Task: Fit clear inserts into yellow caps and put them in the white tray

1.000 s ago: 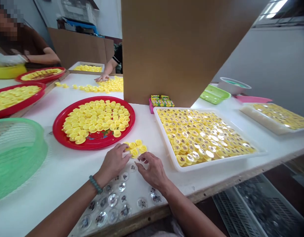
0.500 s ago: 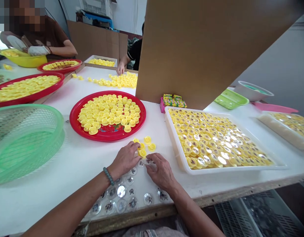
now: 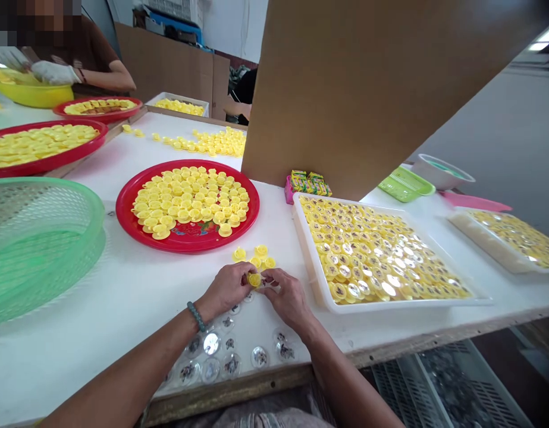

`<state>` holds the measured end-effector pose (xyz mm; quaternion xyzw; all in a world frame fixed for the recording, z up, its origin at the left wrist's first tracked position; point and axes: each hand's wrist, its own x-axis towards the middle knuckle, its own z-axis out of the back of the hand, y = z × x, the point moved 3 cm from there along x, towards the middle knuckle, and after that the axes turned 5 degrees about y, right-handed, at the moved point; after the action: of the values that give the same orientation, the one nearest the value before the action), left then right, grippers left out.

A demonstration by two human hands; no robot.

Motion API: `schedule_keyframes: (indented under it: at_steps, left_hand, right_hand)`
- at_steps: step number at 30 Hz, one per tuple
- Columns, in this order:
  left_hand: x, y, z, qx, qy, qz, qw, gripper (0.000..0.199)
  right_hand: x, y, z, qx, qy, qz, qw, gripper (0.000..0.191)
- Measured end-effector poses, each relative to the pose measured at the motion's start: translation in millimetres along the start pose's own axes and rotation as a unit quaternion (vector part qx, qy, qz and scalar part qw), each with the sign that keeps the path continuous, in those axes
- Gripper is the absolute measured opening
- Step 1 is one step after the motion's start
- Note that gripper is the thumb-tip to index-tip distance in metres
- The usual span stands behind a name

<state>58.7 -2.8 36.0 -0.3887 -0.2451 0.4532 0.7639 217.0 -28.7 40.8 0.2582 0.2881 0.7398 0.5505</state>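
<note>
Pinching, in the head view, a small yellow piece (image 3: 254,279) between thumb and fingers, the left hand (image 3: 229,286) is working low over the white table (image 3: 122,321). A bead bracelet (image 3: 195,316) is circling the left wrist. The right hand (image 3: 288,298) is curling its thumb and forefinger just beside that piece; whether it is gripping something clear there, I cannot tell. A few loose yellow pieces (image 3: 260,251) are lying just beyond the fingertips. Nearer the table edge, clear discs with dark prints (image 3: 231,364) are spreading out between the forearms, some catching the light.

Ahead and to the left, a round red tray (image 3: 198,244) is holding many more yellow pieces, and a green mesh basket (image 3: 89,238) is standing beside it. To the right, a white tray (image 3: 308,255) is carrying rows of yellow pieces topped with shiny printed discs. Behind that tray, small packets (image 3: 310,183) are sitting in a pink holder (image 3: 289,190) against a brown panel (image 3: 345,89). At far left, a co-worker's gloved hand (image 3: 55,72) is resting by a yellow basin (image 3: 46,98).
</note>
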Motion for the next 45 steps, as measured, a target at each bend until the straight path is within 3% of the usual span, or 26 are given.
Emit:
schedule_keyframes:
  at_steps: [6,10,18,26,30,36,45]
  left_hand:
    - [-6,5,-7.8,-0.123,0.031,0.015,0.992,0.020]
    - [-7,7,-9.0,-0.195,0.027,0.027,0.980,0.036]
    - [-5,12,-8.0,-0.236,0.038,0.036,0.970,0.029]
    - [-4,9,-8.6,-0.251,0.049,0.041,0.966,0.026]
    - [-5,8,-9.2,-0.278,0.059,0.050,0.957,0.026]
    - [-2,14,-13.3,-0.269,0.024,0.086,0.959,0.022]
    - [3,13,-9.5,-0.198,0.056,0.142,0.968,0.035]
  right_hand:
    - [-3,12,2,-0.037,0.039,0.017,0.998,0.023]
    - [0,21,0,-0.076,0.052,0.045,0.995,0.023]
    - [5,14,1,-0.055,0.089,0.006,0.994,0.017]
    - [-6,13,-5,-0.037,0.036,-0.013,0.999,0.021]
    - [-2,17,-1,-0.066,0.065,0.029,0.995,0.020]
    - [10,20,6,-0.061,0.108,0.056,0.991,0.020]
    - [10,18,4,-0.113,0.141,0.082,0.980,0.019]
